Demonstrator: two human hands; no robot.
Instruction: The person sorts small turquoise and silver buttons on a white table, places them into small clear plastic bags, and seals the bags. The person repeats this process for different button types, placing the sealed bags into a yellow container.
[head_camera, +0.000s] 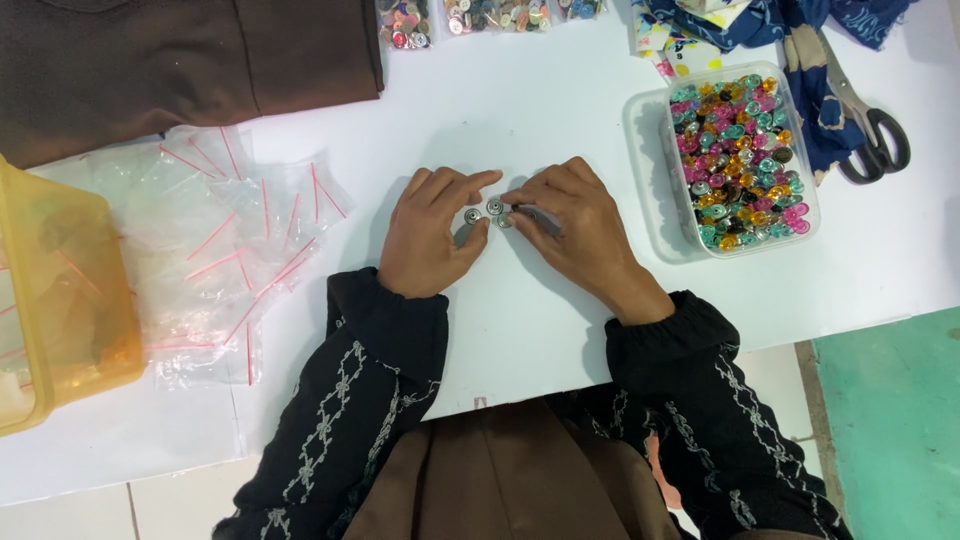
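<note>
Hands meeting mid-tabletop (520, 100): left hand (430, 235) and right hand (570, 225) pinching small silver snap buttons (494, 208) between fingertips. Clear tub of coloured buttons (742, 160) full at right, zip bags (235, 250) flat and unfilled at left; sorting seemingly barely begun.

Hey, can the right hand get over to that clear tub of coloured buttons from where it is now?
Probably yes. The right hand rests on the white table just left of the tub of coloured buttons, which has no lid on, and only bare tabletop lies between. Its fingers are pinching small silver buttons, though.
</note>
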